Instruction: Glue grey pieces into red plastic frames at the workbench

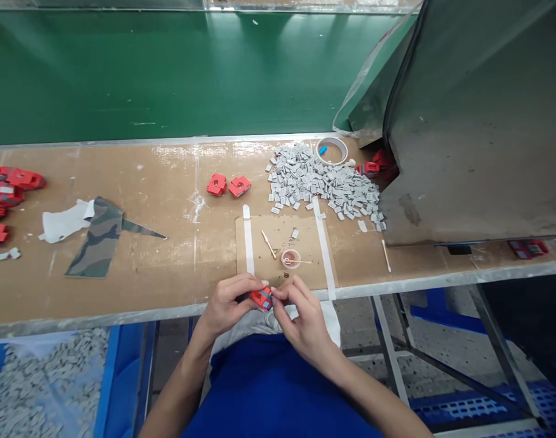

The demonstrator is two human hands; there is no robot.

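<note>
Both hands, left hand (227, 302) and right hand (300, 316), pinch one red part (261, 298) at the desk (168, 255) edge, steadying it; grey pieces pile (323, 182) lies at 1 o'clock, within reach.

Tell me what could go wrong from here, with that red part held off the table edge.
1. The red part is pinched between the left hand and right hand beyond the table edge; a slip would likely drop it onto the lap.
2. The small cup sits just ahead of the hands; reaching forward could tip it.
</note>
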